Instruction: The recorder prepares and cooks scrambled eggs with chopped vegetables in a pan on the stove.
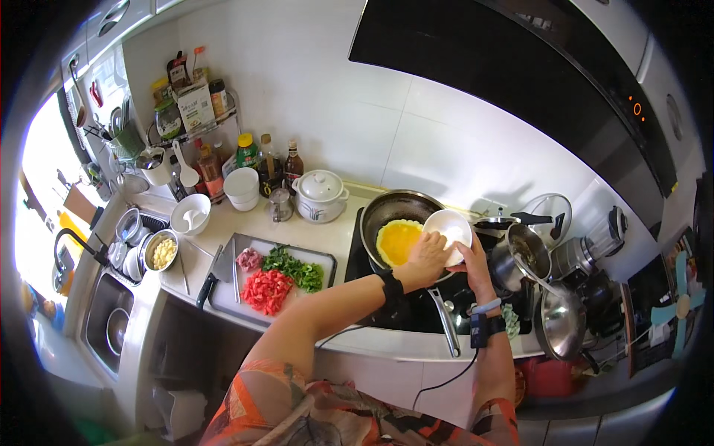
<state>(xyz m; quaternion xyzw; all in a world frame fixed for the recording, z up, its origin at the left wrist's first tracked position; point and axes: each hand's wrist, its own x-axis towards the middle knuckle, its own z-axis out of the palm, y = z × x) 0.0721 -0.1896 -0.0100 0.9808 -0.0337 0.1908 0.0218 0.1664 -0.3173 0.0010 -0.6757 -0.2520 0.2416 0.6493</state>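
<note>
Over the right side of a dark frying pan (372, 214) on the stove, my right hand (474, 262) holds a small white bowl (450, 226) tilted. My left hand (427, 256) reaches across to the bowl's near rim; its fingertips overlap the bowl, and whether they hold anything cannot be told. Yellow beaten egg (399, 243) with a paler set edge lies in the pan. At the left, a cutting board (329, 262) bears chopped red tomato (266, 291), chopped green leaves (283, 260), a small heap of pinkish meat (249, 259), chopsticks and a cleaver.
The pan's steel handle (446, 323) points towards me past the counter edge. A saucepan (524, 251) and a steel pan (562, 323) stand at the right. Behind the board are a lidded white pot (321, 195), stacked white bowls (241, 188) and bottles. A sink (109, 320) lies far left.
</note>
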